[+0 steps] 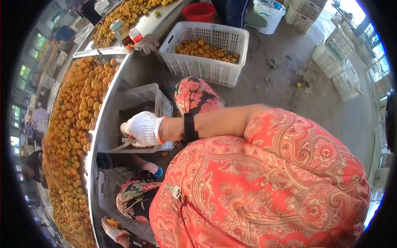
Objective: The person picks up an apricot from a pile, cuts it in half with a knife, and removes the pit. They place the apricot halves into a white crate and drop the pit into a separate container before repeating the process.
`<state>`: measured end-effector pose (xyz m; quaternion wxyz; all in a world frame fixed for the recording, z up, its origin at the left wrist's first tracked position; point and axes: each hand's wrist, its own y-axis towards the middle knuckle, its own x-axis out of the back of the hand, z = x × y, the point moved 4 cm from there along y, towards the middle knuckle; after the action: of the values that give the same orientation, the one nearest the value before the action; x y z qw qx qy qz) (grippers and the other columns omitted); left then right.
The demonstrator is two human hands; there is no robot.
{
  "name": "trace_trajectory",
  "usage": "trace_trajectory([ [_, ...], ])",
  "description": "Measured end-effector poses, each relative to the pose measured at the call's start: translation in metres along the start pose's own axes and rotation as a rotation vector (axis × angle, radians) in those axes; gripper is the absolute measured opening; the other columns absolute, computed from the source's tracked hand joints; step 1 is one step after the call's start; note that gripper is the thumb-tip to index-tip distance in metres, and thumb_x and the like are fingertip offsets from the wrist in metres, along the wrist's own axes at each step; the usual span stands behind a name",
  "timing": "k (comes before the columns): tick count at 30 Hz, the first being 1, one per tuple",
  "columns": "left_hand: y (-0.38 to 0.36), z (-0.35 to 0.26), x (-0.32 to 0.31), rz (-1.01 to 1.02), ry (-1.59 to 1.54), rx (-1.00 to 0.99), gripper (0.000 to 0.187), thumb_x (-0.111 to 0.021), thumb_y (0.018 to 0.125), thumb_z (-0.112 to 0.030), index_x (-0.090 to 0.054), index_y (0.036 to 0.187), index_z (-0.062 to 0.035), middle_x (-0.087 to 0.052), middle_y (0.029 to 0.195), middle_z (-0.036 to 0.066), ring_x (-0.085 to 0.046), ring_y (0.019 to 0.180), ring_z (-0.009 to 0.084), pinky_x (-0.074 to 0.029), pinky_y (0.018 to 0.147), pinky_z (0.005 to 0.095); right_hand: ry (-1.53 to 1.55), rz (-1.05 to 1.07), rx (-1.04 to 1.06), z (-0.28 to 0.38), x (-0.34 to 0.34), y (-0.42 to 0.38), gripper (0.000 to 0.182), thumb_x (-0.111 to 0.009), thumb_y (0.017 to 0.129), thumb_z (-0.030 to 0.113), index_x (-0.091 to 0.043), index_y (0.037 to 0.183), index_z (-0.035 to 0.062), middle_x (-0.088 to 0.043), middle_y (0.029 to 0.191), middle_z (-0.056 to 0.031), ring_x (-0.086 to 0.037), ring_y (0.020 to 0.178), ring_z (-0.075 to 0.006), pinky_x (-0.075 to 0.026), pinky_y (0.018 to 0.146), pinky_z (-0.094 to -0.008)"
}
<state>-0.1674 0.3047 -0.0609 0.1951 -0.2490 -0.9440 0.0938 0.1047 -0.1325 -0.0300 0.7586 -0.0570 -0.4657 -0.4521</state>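
Note:
My right hand (142,129), in a white knitted glove, is over a white plastic crate (157,97) beside the table edge. Its fingers are curled closed. A pale, thin shape (123,145) juts out below them, too blurred to name. Low in the view, my left hand (112,230), also gloved, has its fingers around an orange apricot (112,222). It is close to the table edge, above a second crate (108,188). Many whole apricots (72,140) cover the long metal table in front of me.
A white crate (204,68) of orange fruit pieces (206,51) stands on the floor. Nearby are a red basin (199,12), a white bucket (269,16) and stacked crates (337,60). A jar (120,32), a red-and-white can (135,35) and a glove (147,44) lie along the table.

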Motion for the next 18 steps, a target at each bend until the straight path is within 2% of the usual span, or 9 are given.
trace_trajectory([
  [2,0.04,0.021,0.034,-0.084,0.135,0.112,0.045,-0.061,0.093,-0.047,-0.061,0.119,-0.0102,-0.061,0.089,0.002,-0.056,0.072,0.0087,-0.042,0.052,0.0201,0.066,-0.06,-0.028,-0.013,-0.01,0.001,0.023,-0.068,0.081,0.03,-0.064,0.079,0.0068,-0.066,0.071,-0.0187,-0.067,0.072,-0.0397,-0.052,0.062,-0.0475],
  [4,0.068,0.028,0.079,-0.19,0.649,-0.009,0.052,-0.06,0.093,-0.049,-0.058,0.124,-0.0076,-0.065,0.1,0.008,-0.058,0.071,0.0155,-0.045,0.054,0.0261,0.14,-0.024,-0.028,-0.02,-0.005,0.0,0.025,-0.066,0.082,0.033,-0.065,0.082,0.008,-0.066,0.073,-0.0176,-0.066,0.073,-0.0396,-0.052,0.064,-0.0473],
  [6,0.051,-0.015,0.065,-0.219,0.588,-0.181,0.055,-0.06,0.094,-0.047,-0.055,0.13,-0.0068,-0.065,0.109,0.012,-0.057,0.071,0.0177,-0.046,0.058,0.0286,0.204,0.058,-0.101,-0.032,-0.008,0.003,0.033,-0.064,0.086,0.041,-0.064,0.086,0.0084,-0.067,0.075,-0.0165,-0.067,0.075,-0.0383,-0.052,0.066,-0.0467],
  [8,0.083,-0.039,0.053,0.105,0.019,-0.062,0.029,-0.06,0.096,-0.039,-0.059,0.11,-0.0132,-0.063,0.094,0.001,-0.055,0.074,0.0118,-0.042,0.059,0.0268,0.176,0.097,-0.081,-0.044,-0.015,0.006,0.042,-0.059,0.089,0.05,-0.064,0.085,0.0079,-0.066,0.072,-0.0169,-0.066,0.073,-0.0386,-0.051,0.065,-0.0468],
  [10,0.053,-0.109,-0.006,0.205,-0.022,-0.185,0.015,-0.056,0.099,-0.031,-0.058,0.101,-0.0163,-0.061,0.089,-0.003,-0.057,0.077,0.0099,-0.044,0.065,0.0286,0.135,0.085,-0.059,-0.051,-0.019,0.009,0.045,-0.058,0.091,0.052,-0.064,0.082,0.0079,-0.064,0.069,-0.0177,-0.065,0.071,-0.0396,-0.049,0.063,-0.0473],
  [14,0.034,-0.198,-0.146,0.391,0.071,-0.337,0.03,-0.059,0.098,-0.028,-0.063,0.117,-0.0061,-0.065,0.102,0.004,-0.062,0.095,0.0162,-0.049,0.075,0.0314,0.519,0.175,-0.183,-0.073,-0.051,0.011,0.04,-0.068,0.09,0.045,-0.064,0.082,0.0057,-0.065,0.072,-0.0164,-0.065,0.072,-0.0367,-0.049,0.064,-0.0424],
  [15,0.031,-0.212,-0.181,0.463,0.163,-0.34,0.032,-0.061,0.096,-0.027,-0.062,0.12,-0.0053,-0.065,0.102,0.006,-0.061,0.093,0.0166,-0.049,0.074,0.0313,0.684,0.243,-0.313,-0.075,-0.059,0.012,0.039,-0.07,0.09,0.041,-0.063,0.082,0.0037,-0.065,0.074,-0.0167,-0.066,0.075,-0.0335,-0.049,0.066,-0.0398],
  [16,0.022,-0.222,-0.215,0.441,0.171,-0.274,0.034,-0.062,0.095,-0.025,-0.061,0.122,-0.0037,-0.064,0.104,0.007,-0.061,0.088,0.0162,-0.049,0.069,0.0293,0.508,0.372,-0.397,-0.076,-0.053,0.016,0.034,-0.069,0.091,0.036,-0.061,0.086,0.0039,-0.067,0.078,-0.0137,-0.065,0.075,-0.0212,-0.05,0.07,-0.037],
  [18,0.064,-0.212,-0.264,0.528,0.217,-0.308,0.033,-0.061,0.094,-0.018,-0.059,0.123,-0.0019,-0.063,0.103,0.007,-0.06,0.081,0.0153,-0.048,0.06,0.0273,0.511,0.412,-0.458,-0.083,-0.056,0.016,0.041,-0.069,0.09,0.042,-0.059,0.088,0.0027,-0.066,0.079,-0.0165,-0.065,0.077,-0.0259,-0.049,0.07,-0.0384],
])
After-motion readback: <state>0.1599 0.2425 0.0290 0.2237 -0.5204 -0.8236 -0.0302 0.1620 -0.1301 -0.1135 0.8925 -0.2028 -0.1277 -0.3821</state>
